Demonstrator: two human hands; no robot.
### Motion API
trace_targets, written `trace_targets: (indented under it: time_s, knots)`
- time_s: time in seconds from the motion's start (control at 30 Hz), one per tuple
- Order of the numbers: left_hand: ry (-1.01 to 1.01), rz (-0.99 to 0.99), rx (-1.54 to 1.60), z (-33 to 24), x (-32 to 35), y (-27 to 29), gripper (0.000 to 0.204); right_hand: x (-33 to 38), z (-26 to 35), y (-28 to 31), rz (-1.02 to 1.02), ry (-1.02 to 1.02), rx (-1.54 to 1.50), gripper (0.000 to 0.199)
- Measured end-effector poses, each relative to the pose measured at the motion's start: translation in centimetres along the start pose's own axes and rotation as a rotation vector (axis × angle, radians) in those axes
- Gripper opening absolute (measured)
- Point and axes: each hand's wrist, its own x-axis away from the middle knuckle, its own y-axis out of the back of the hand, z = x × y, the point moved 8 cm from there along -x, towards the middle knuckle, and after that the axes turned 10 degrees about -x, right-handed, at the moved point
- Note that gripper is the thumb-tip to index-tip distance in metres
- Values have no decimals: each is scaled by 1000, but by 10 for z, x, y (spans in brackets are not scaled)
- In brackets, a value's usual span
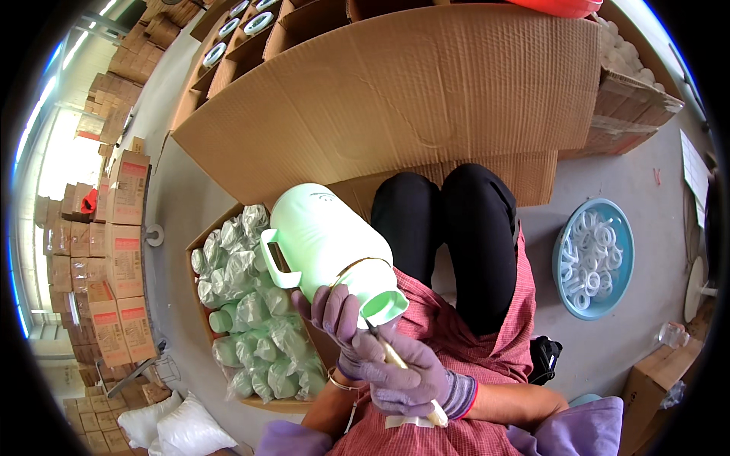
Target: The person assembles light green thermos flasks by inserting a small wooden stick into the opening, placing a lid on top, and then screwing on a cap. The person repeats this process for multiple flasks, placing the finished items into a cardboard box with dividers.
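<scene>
head: looked steeply down from the wearer's head, close over gloved hands and lap
overlap: none, single view

A blue basin (566, 251) of white rings, perhaps seals (593, 258); stacked cartons (122, 228) at left

Pale green jug (327, 239), purple gloves (380, 353), blue basin (566, 235).

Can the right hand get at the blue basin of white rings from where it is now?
Probably not without letting go. The right hand grips a thin tool at the green jug, and the blue basin sits on the floor beyond the person's raised right knee, which lies between them.
</scene>
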Motion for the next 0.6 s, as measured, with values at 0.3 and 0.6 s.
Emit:
trace_targets:
  time_s: [0.3,0.6]
  knots:
    - [163,-63,86,6,-3,-5,66,36,48,-12,-735,-127,964,33]
    - [371,-45,344,53,-32,10,92,-51,48,-309,-423,1121,3438,14]
